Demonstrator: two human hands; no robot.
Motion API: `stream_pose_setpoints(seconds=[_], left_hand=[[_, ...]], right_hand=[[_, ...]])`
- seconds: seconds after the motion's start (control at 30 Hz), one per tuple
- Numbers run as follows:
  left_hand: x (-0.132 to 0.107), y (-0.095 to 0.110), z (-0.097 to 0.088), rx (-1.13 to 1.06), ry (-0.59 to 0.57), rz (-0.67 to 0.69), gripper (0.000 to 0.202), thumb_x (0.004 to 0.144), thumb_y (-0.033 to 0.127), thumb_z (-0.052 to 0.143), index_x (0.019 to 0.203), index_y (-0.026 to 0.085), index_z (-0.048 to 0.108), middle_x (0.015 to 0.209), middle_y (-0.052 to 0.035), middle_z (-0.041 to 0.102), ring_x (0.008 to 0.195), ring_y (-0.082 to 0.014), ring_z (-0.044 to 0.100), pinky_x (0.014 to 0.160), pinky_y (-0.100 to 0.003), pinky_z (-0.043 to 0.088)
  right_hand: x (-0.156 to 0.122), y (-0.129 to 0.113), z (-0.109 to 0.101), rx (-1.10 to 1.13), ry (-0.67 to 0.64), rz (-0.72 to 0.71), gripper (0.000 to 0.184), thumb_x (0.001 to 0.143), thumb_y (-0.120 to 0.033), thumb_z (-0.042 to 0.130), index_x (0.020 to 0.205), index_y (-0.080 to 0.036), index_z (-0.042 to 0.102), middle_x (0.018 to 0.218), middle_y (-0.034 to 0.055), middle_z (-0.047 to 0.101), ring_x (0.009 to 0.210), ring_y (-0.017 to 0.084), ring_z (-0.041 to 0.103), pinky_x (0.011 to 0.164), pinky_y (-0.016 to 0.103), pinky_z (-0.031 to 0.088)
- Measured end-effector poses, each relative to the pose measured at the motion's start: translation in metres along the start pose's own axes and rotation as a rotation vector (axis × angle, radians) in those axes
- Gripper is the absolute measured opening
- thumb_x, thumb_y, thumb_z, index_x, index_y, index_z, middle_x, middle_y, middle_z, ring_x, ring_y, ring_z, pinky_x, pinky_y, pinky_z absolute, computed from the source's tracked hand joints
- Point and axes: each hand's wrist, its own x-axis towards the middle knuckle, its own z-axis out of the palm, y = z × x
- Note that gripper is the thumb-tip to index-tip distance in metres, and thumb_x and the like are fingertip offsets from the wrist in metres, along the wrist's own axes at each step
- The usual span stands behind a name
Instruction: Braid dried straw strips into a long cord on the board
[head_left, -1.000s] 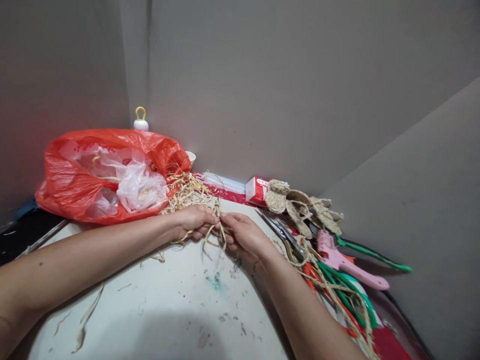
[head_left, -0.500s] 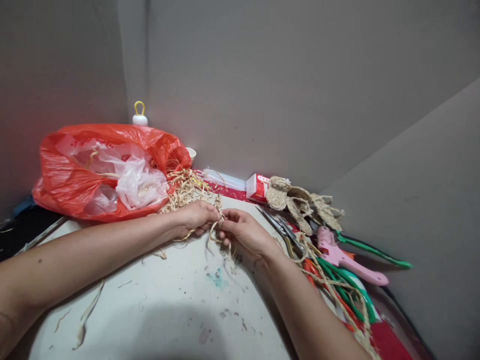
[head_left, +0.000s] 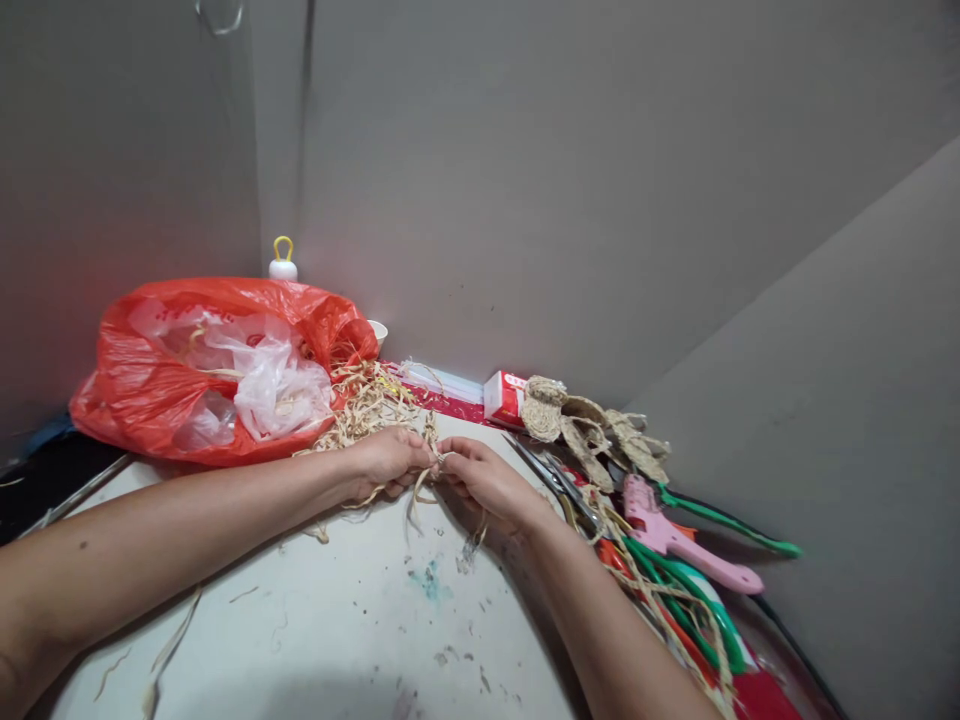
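Observation:
Near the far end of the white table (head_left: 360, 600), my left hand (head_left: 394, 460) and my right hand (head_left: 480, 480) meet with their fingers almost touching. Both are closed, pinching pale dry straw strands (head_left: 420, 490). A short bunch of strands sticks up between the hands, and loose ends hang below them. My fingers partly hide where the strands cross. Just behind my left hand lies a heap of loose straw (head_left: 367, 400), spilling from a red plastic bag (head_left: 180, 400) with crumpled clear plastic in it.
To the right lie scissors (head_left: 555, 480), woven straw pieces (head_left: 592, 425), a pink glue gun (head_left: 675, 535), green-handled scissors (head_left: 697, 600) and a braided straw cord (head_left: 660, 590). A small red and white box (head_left: 504, 397) stands against the grey wall (head_left: 525, 200). A white lid with a yellow loop (head_left: 283, 265) shows behind the bag.
My view has tilted up slightly, so things sit a little lower. My right fingers have drawn in closer to my left hand and pinch the strands more tightly.

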Motion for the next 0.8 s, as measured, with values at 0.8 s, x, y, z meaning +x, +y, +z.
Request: stream_pose_setpoints(seconds=[0.8], left_hand=[[-0.001, 0.006, -0.009, 0.139, -0.09, -0.056, 0.022, 0.075, 0.027, 0.057, 0.058, 0.017, 0.047, 0.039, 0.0095, 0.027, 0.033, -0.0042, 0.018, 0.035, -0.019, 0.011]], right_hand=[[0.01, 0.013, -0.005, 0.245, -0.267, 0.14, 0.03, 0.072, -0.039, 0.059, 0.06, -0.02, 0.039, 0.045, -0.0128, 0.024, 0.037, 0.003, 0.011, 0.034, 0.017, 0.007]])
